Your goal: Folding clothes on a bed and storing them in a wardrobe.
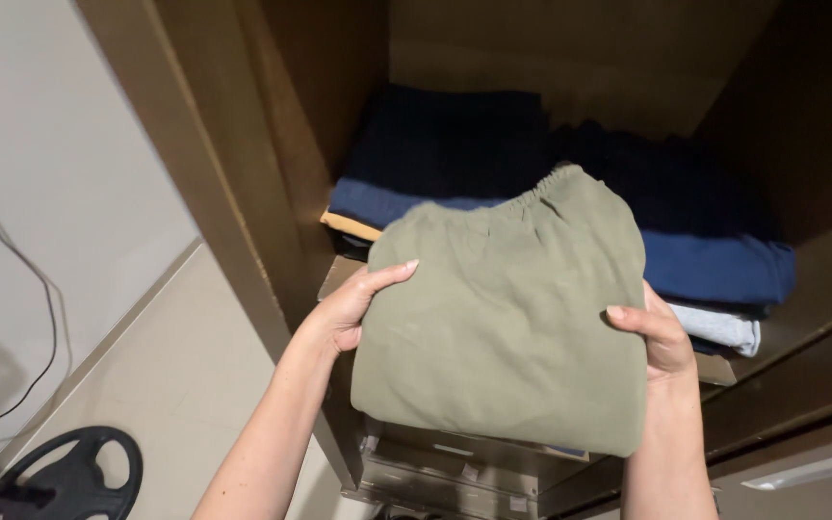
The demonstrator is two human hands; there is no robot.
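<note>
I hold a folded olive-green garment (507, 318) with an elastic waistband flat in front of a wardrobe shelf. My left hand (353, 303) grips its left edge, thumb on top. On the right edge my right hand (662, 337) does the same. Just beyond the garment, a stack of folded clothes (705, 260) lies on the shelf: dark navy and blue pieces on top, a pale blue one and a tan one below. The garment's far end overlaps the front of that stack; I cannot tell if it touches.
The brown wardrobe frame (233, 193) stands at left, with the shelf's front edge (811, 356) at right. Drawer fronts (455, 467) sit below the garment. A white wall with a thin cable (45, 289) and a black round stand base (74, 477) are at left.
</note>
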